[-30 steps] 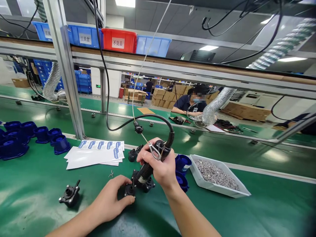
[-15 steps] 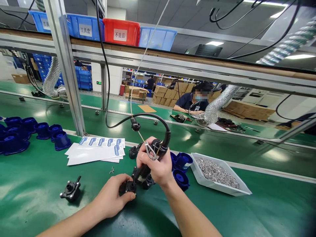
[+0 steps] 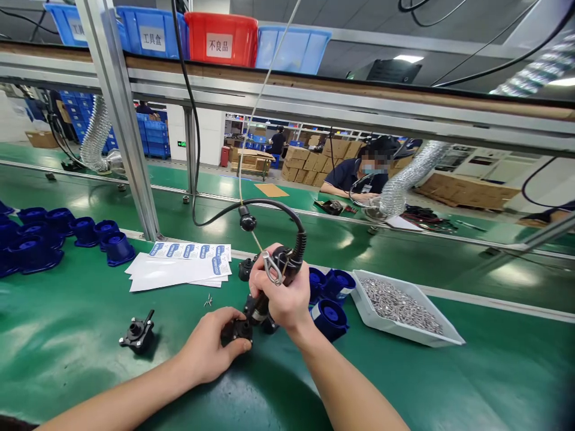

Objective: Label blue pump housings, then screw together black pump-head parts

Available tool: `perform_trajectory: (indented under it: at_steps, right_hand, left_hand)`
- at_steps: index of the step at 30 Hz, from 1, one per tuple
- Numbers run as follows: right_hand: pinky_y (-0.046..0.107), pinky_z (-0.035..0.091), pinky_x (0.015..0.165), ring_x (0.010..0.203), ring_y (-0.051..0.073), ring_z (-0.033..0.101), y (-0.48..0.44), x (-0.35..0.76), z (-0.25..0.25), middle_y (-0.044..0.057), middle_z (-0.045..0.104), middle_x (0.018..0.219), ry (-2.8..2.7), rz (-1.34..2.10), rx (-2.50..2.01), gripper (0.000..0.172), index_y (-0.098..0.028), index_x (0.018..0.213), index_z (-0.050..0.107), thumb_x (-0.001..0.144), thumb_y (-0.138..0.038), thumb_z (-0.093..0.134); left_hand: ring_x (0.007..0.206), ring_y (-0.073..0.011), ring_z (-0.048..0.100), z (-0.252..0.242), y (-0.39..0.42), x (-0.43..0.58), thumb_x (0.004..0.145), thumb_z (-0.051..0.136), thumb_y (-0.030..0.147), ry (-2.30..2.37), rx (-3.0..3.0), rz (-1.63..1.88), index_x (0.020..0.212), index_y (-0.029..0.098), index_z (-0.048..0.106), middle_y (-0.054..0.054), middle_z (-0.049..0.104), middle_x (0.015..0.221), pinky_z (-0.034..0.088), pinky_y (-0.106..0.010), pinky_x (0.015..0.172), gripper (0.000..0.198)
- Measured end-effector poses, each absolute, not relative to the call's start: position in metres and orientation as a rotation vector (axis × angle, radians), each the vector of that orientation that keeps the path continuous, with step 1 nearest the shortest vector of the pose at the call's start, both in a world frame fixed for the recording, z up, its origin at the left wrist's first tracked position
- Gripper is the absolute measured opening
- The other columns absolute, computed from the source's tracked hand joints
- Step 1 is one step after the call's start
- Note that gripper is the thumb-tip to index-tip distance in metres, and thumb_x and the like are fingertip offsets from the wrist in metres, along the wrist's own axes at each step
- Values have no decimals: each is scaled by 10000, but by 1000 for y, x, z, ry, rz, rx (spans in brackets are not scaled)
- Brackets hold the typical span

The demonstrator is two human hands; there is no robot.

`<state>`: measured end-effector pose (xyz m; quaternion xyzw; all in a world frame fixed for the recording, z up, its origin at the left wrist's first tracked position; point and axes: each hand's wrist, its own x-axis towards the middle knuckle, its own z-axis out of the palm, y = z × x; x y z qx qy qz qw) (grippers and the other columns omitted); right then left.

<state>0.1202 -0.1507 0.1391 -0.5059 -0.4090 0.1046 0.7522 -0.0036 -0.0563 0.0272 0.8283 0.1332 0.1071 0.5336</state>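
Observation:
My right hand (image 3: 283, 290) is wrapped round a black electric screwdriver (image 3: 260, 310), which hangs from a cord by a metal clip and has a cable curving up from its top. Its lower end points down at a small black pump housing (image 3: 242, 330); whether the bit touches a screw is hidden. My left hand (image 3: 220, 344) grips that housing between thumb and fingers on the green mat. A similar black housing (image 3: 137, 334) with a spout and silvery screws lies to the left. More black housings (image 3: 269, 324) sit partly hidden behind my right hand.
A white tray (image 3: 366, 314) of screws stands at the right, with several dark blue cups (image 3: 331, 320) beside it. Label sheets (image 3: 173, 276) and a few loose screws (image 3: 208, 300) lie left of centre. More blue cups (image 3: 117, 248) stand far left. A metal post (image 3: 121, 120) rises behind.
The whole view has shifted slightly. Both hands keep their holds, and the screwdriver is still over the housing, a little more upright.

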Motion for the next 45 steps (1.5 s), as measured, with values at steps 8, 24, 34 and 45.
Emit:
perform_trajectory:
  at_steps: [8,24,34,45]
  right_hand:
    - [285,472,449,427,149,570,-155,125,143,-55,601,551,-884,222,-1127,228,-229,752,570,719,-252,794]
    - [295,547,507,571,211,724,-155,103,146,-29,679,640,-975,419,-1056,291,-239,887,558,822,-348,820]
    - [324,548,521,550,211,696,-160,104,147,1,725,651,-1010,397,-1061,286,-245,899,556,841,-364,810]
    - [440,640,724,822,291,766,-159,114,144,44,734,801,-1353,592,-951,234,-237,961,656,797,-246,823]
  left_hand:
    - [895,-252,682,20,-61,-5,833,744,301,273,1905,302,1104,192,692,-53,762,973,515,-345,824,296]
    - [801,-191,532,7,-66,-4,893,686,297,141,1810,365,1056,189,626,-3,627,893,409,-308,746,206]
    - [768,-181,513,12,-66,-4,874,688,272,154,1808,356,984,203,584,19,590,842,365,-293,702,167]
    - [776,-199,540,1,-68,-4,891,695,339,190,1836,382,980,202,595,-9,631,854,398,-304,702,191]
